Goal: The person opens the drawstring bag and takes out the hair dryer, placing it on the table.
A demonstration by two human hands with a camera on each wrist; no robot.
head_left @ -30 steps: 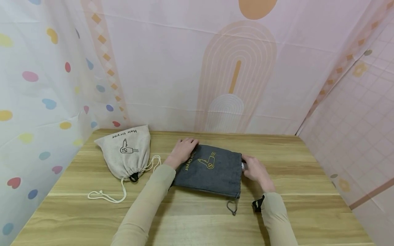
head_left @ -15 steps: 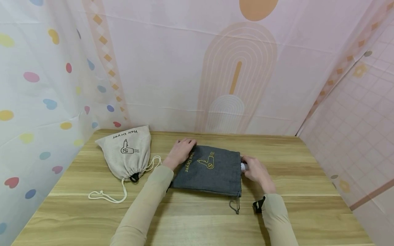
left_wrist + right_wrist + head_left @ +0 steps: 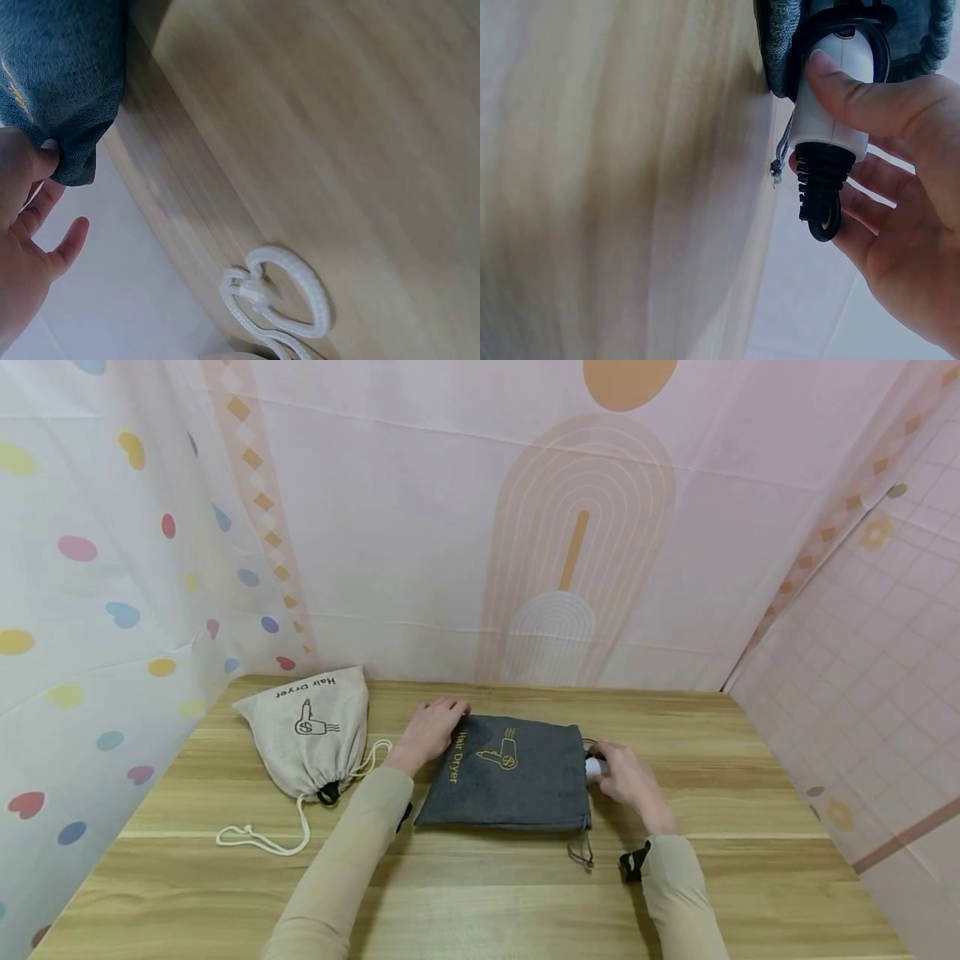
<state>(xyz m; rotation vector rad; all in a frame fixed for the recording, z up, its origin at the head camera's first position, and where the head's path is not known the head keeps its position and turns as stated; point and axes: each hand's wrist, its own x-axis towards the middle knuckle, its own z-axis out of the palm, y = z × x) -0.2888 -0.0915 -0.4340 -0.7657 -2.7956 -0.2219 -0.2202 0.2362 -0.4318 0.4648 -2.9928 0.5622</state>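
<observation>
A dark grey drawstring bag (image 3: 517, 789) with a yellow hair dryer print lies across the middle of the table, its mouth facing right. My left hand (image 3: 431, 731) pinches the bag's far left corner; in the left wrist view the thumb presses on the cloth (image 3: 67, 82). At the mouth, my right hand (image 3: 626, 777) grips the white handle of a hair dryer (image 3: 829, 112), with thumb on one side and fingers on the other. A black cord (image 3: 799, 45) loops round the handle, whose end has a ribbed black sleeve. The rest of the dryer is hidden inside the bag.
A beige drawstring bag (image 3: 315, 735) printed "Hair Dryer" lies at the back left of the wooden table (image 3: 480, 902). Its white cord (image 3: 273, 842) trails toward the front. Patterned curtains (image 3: 420, 527) hang behind and at both sides.
My left hand has moved slightly left with the bag's corner, and the bag has shifted left. More of the white handle shows at the mouth; my right hand has barely moved.
</observation>
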